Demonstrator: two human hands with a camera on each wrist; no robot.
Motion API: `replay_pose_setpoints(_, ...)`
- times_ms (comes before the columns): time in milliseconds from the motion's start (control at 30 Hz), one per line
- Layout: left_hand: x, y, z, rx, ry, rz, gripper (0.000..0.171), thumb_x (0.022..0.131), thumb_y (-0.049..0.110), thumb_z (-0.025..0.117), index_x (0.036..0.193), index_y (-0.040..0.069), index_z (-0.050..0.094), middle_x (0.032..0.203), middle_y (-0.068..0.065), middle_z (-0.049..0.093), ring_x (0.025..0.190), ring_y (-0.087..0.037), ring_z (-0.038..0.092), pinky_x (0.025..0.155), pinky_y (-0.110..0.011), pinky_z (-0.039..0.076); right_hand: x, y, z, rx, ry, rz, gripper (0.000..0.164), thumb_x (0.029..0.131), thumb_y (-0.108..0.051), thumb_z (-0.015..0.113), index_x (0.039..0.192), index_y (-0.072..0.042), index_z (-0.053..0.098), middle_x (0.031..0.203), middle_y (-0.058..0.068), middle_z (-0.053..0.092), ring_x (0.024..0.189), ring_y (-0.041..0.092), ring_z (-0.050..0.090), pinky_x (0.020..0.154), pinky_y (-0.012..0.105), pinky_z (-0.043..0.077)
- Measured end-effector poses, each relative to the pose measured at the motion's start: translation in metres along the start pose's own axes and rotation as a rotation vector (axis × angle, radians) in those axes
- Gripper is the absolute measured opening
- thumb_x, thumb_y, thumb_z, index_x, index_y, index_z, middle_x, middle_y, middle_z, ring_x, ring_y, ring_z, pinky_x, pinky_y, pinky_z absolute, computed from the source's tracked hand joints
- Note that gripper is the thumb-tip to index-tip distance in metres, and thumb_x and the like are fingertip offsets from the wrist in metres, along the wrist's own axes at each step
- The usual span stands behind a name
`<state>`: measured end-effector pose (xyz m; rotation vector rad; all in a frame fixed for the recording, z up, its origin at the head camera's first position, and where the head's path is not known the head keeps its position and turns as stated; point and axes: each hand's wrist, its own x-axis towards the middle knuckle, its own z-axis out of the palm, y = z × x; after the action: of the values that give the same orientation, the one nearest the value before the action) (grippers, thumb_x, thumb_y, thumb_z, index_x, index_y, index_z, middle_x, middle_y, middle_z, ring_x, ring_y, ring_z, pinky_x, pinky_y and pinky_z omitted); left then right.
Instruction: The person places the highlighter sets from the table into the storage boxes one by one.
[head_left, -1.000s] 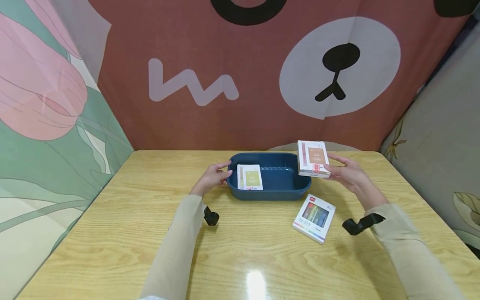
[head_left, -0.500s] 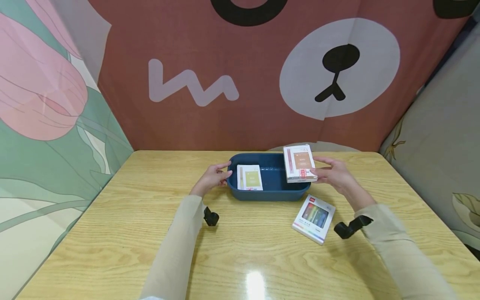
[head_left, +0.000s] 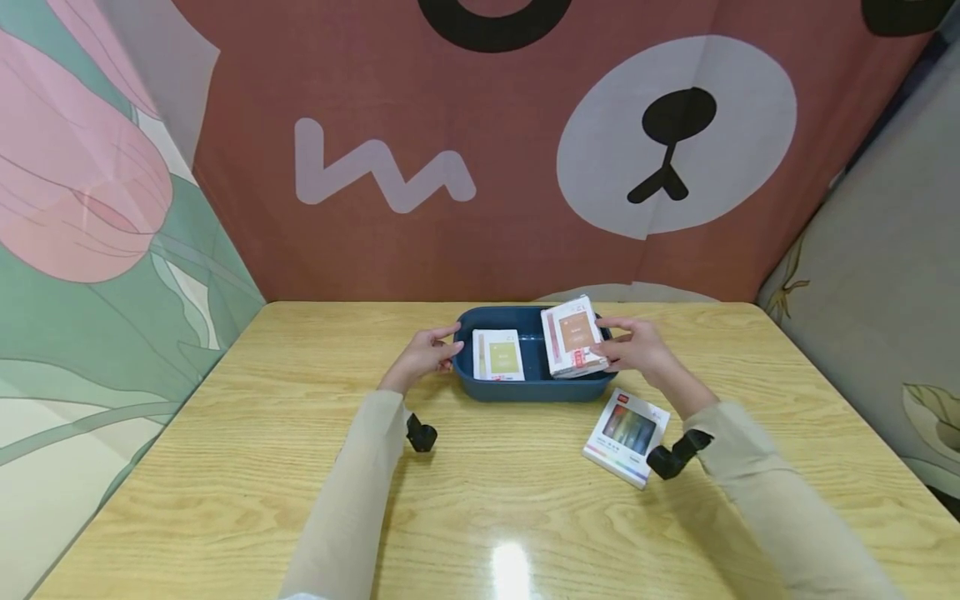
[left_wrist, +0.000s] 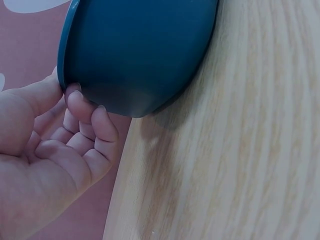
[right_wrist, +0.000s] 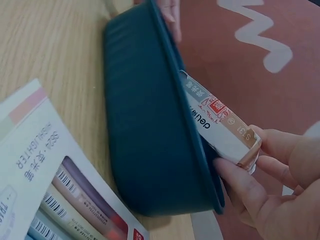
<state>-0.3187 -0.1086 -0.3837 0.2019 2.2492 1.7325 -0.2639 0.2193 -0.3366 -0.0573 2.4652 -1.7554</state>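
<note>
A dark blue oval-ended basin [head_left: 536,392] stands on the table towards the back. My left hand [head_left: 422,358] pinches its left rim between thumb and fingers; the left wrist view shows the basin's rim [left_wrist: 61,55] in that grip. With my right hand [head_left: 637,348] I hold a white box with an orange panel [head_left: 573,333], tilted, at the right part of the basin; its lower end [right_wrist: 225,127] dips below the rim in the right wrist view. Inside the basin at left lies a white box with a yellow-green panel [head_left: 498,356].
In front of the basin's right end lies a windowed highlighter box [head_left: 626,437] on the wooden table [head_left: 450,500], under my right wrist. A reddish printed cloth [head_left: 412,250] hangs behind the table's back edge.
My right hand has carried the orange-panelled box left and down, from the basin's right end to inside its opening, and the box has tilted. My left hand has stayed on the rim.
</note>
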Motion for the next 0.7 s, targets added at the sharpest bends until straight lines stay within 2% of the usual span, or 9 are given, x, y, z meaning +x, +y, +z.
replay_pose_setpoints(200, 0.002, -0.002, 0.0, -0.004, 0.002, 0.006, 0.047, 0.089, 0.016, 0.056, 0.134, 0.014, 0.043, 0.063, -0.006, 0.047, 0.055, -0.015, 0.046, 0.063, -0.034, 0.043, 0.004, 0.002, 0.011, -0.144, 0.006, -0.047, 0.048, 0.082, 0.002, 0.061, 0.126, 0.009, 0.044, 0.077, 0.014, 0.06, 0.057, 0.012, 0.057, 0.056, 0.031, 0.051)
replay_pose_setpoints(367, 0.003, -0.002, 0.0, -0.012, 0.003, 0.016, 0.047, 0.089, 0.014, 0.056, 0.135, 0.013, 0.042, 0.061, -0.007, 0.047, 0.054, -0.016, 0.046, 0.06, -0.033, 0.042, 0.007, 0.003, 0.016, -0.284, 0.024, -0.055, 0.045, 0.081, -0.001, 0.063, 0.123, 0.007, 0.049, 0.077, 0.016, 0.061, 0.057, 0.015, 0.056, 0.055, 0.031, 0.051)
replay_pose_setpoints(533, 0.002, -0.002, 0.0, -0.022, 0.0, 0.023, 0.047, 0.09, 0.013, 0.055, 0.134, 0.013, 0.042, 0.061, -0.009, 0.047, 0.054, -0.017, 0.046, 0.059, -0.032, 0.041, 0.009, 0.003, 0.02, -0.334, 0.031, -0.048, 0.045, 0.08, -0.002, 0.064, 0.122, 0.007, 0.049, 0.07, 0.014, 0.059, 0.057, 0.017, 0.055, 0.056, 0.031, 0.051)
replay_pose_setpoints(700, 0.002, -0.003, -0.001, -0.017, -0.012, 0.038, 0.047, 0.09, 0.012, 0.055, 0.135, 0.011, 0.041, 0.06, -0.007, 0.047, 0.054, -0.017, 0.045, 0.059, -0.032, 0.042, 0.009, 0.002, 0.023, -0.367, 0.044, -0.057, 0.043, 0.078, -0.001, 0.064, 0.118, 0.01, 0.051, 0.072, 0.015, 0.06, 0.057, 0.015, 0.056, 0.055, 0.032, 0.051)
